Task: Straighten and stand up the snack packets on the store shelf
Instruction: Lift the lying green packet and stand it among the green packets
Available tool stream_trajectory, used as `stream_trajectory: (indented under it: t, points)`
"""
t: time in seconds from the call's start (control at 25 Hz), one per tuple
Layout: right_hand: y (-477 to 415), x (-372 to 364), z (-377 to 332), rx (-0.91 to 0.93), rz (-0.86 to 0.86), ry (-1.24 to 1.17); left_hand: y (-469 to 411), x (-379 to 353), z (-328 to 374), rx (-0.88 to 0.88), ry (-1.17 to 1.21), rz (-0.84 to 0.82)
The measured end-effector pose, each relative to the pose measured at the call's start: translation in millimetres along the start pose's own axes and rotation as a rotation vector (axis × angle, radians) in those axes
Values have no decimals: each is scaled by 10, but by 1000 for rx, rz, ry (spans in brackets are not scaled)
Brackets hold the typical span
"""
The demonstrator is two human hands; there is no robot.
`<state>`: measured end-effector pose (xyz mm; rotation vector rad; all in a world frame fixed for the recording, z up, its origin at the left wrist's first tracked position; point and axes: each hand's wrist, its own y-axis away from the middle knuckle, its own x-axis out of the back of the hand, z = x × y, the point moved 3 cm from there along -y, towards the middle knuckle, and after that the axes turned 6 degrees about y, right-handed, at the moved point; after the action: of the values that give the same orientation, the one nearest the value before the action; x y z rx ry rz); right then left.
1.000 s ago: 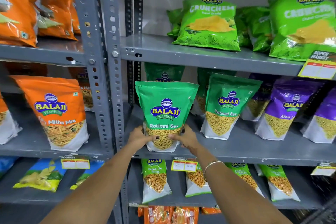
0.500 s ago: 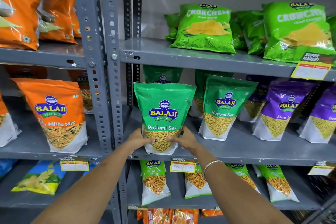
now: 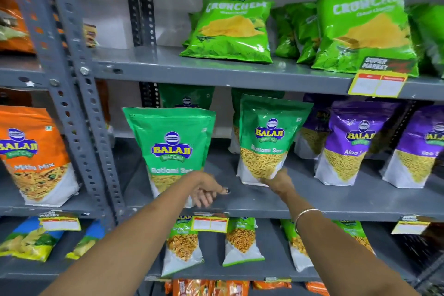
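Two green Ratlami Sev packets stand on the grey middle shelf [image 3: 312,203]. The left packet [image 3: 171,142] is upright near the shelf's left end, with nothing holding it. My left hand [image 3: 206,191] hovers open in front of its lower right corner, fingers spread. The right packet [image 3: 269,137] leans slightly to the left. My right hand [image 3: 276,181] grips its white base, thumb on the front. More green packets stand behind both, mostly hidden.
Purple Aloo Sev packets [image 3: 355,144] stand to the right on the same shelf. Crunchem bags [image 3: 230,29] sit on the shelf above and small green packets [image 3: 182,245] below. A perforated steel post [image 3: 79,108] separates the left bay with the orange Mitha Mix packet [image 3: 33,154].
Both hands have let go of the left Ratlami Sev packet, which stays standing. My right hand moved right to the base of the second packet; my left hand drew back and opened.
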<state>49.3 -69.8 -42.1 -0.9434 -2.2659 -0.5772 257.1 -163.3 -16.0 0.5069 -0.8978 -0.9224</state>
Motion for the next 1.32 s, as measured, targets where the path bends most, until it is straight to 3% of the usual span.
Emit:
stream_trajectory:
  t: [0.2,0.36,0.44,0.96,1.32]
  points:
    - [-622,455,302,41,-4,-155,-557,-290,752,-283,288,406]
    - [-835,391,243,157,-283,-356,-851,-363,892,-330,494,558]
    - [-799,364,212,193,-330,-413,-844,-401,878,-327,530,650]
    - [-49,595,389,244,-181,-251,-273,-740,628,-339,307,663]
    - [114,567,370,225,-210,-247,-123,-769,575,-365,309,565]
